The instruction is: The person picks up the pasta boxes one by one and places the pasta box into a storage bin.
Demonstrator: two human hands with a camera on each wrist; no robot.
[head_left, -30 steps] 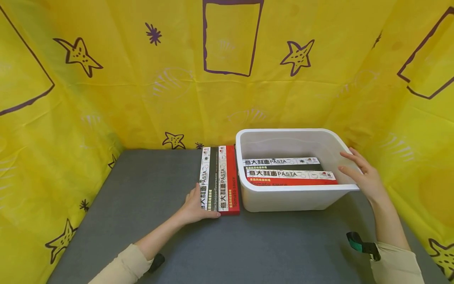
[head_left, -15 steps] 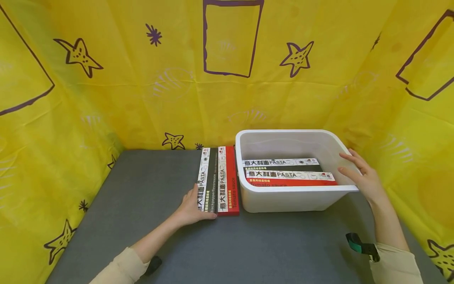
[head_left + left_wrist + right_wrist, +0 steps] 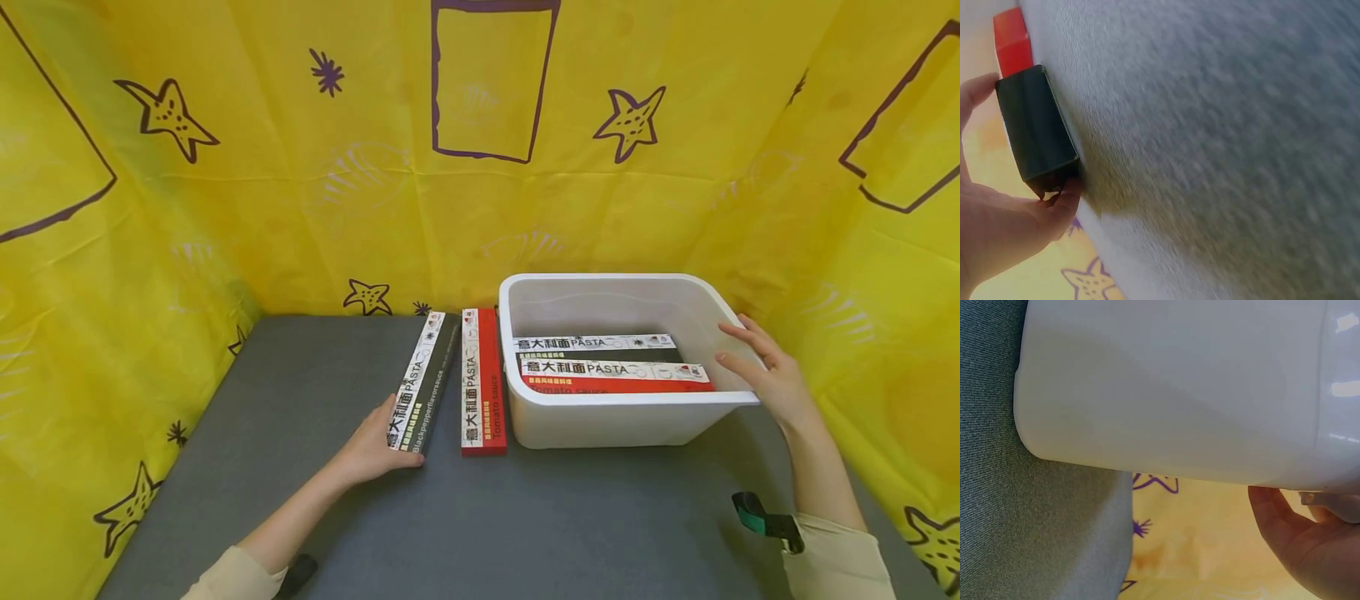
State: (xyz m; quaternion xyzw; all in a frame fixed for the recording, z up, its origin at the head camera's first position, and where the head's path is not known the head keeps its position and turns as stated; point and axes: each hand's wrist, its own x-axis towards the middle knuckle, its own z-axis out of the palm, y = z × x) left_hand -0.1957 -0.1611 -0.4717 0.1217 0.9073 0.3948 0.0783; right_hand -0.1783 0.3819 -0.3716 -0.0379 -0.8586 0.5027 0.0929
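In the head view my left hand [image 3: 375,448] grips the near end of a black and white pasta box [image 3: 425,387], marked black pepper flavour, between thumb and fingers. The box slants on the grey table, its near end turned left; the left wrist view shows its dark end face [image 3: 1038,128] close over the tabletop. Just to its right lies a red and white tomato sauce pasta box [image 3: 483,392]. My right hand [image 3: 776,379] holds the right rim of a white plastic bin [image 3: 600,423], with fingers reaching over the edge inside.
Inside the bin lie a black pasta box [image 3: 596,342] and a red pasta box [image 3: 615,375], side by side. Yellow patterned cloth [image 3: 360,208] encloses the grey table [image 3: 525,525] at the back and both sides.
My left hand has drawn the near end of the black box left, away from the red box, so a wedge-shaped gap separates them. The right hand and bin have stayed put.
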